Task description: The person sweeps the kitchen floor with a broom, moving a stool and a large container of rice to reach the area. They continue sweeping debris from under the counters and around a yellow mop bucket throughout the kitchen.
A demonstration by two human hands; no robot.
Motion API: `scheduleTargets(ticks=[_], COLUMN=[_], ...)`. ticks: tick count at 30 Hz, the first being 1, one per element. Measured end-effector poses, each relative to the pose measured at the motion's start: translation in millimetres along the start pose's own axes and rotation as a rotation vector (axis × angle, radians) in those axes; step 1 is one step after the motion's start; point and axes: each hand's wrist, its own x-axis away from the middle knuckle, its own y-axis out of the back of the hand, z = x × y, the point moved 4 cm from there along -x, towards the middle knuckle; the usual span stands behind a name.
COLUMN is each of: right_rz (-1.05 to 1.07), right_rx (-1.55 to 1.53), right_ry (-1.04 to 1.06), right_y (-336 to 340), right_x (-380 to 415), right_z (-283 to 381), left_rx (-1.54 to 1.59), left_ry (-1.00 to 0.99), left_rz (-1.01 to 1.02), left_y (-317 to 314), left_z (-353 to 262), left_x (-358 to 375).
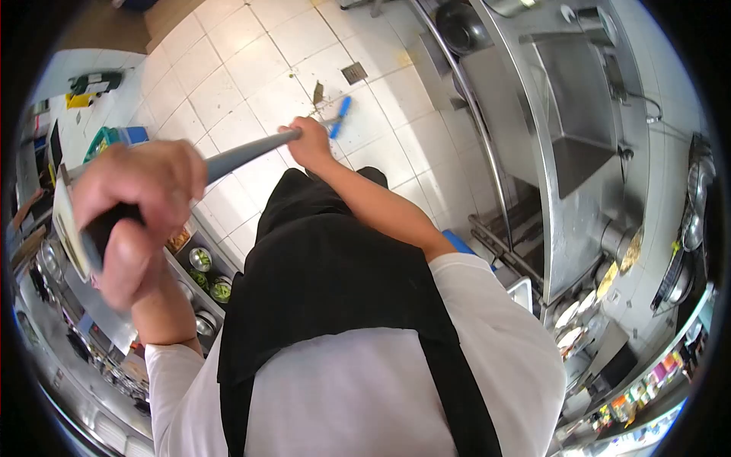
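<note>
My left hand (pixel 145 206), blurred and close to the camera, is closed around the dark top end of a long grey pole with a blue head. Lower down, my right hand (pixel 308 143) grips the same grey pole (pixel 247 154). Beyond that hand, the pole's narrow blue head (pixel 340 117) rests on the tiled floor (pixel 266 84). Whether the head has bristles or a rubber blade cannot be made out. Beside it lies a brownish scrap (pixel 317 93), with small crumbs scattered about.
A floor drain (pixel 354 73) lies ahead of the blue head. On the right stands a steel sink (pixel 575 164) with a rail below. Bowls of cut greens (pixel 221 289) sit in a counter at left. A green-blue bin (pixel 106 141) stands farther left.
</note>
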Motion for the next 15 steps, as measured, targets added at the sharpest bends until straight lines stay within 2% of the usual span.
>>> scheduleTargets(ticks=[1,2,3,5,6,9,10,12,15], right_rz=[-0.027,-0.07,-0.028,0.044,0.017,0.172,0.184,0.21,0.269], right_rx=[0.009,-0.004,0.006,0.04,0.031,0.089,0.117,0.166,0.285], right_ry=[-0.017,0.01,0.012,0.019,0.179,0.226,0.254,0.318,0.189], right_y=[-0.1,0.4,-5.8,-10.6,-16.6,-1.0,10.9,36.8,81.9], right_x=[2.0,1.2,-3.7,-33.9,-49.0,-80.7,-86.8,-97.3,-109.0], right_z=[-9.4,-17.8,-18.1,-23.3,-23.6,13.3,28.8,58.0,62.7], left_rx=[0.058,0.059,0.065,0.03,0.018,-0.041,0.007,-0.055,-0.039], left_ry=[-0.016,0.045,0.108,0.084,0.074,-0.009,-0.098,-0.153,-0.157], left_rz=[0.06,-0.052,-0.163,-0.161,-0.159,-0.192,-0.109,-0.097,-0.072], left_y=[6.4,8.7,9.8,10.2,8.6,-13.2,-11.3,1.2,20.6], left_z=[10.9,23.3,31.2,32.8,33.7,11.6,1.7,-20.1,-17.8], left_x=[0.1,1.7,3.9,2.3,1.7,-10.2,-19.1,-33.3,-56.7])
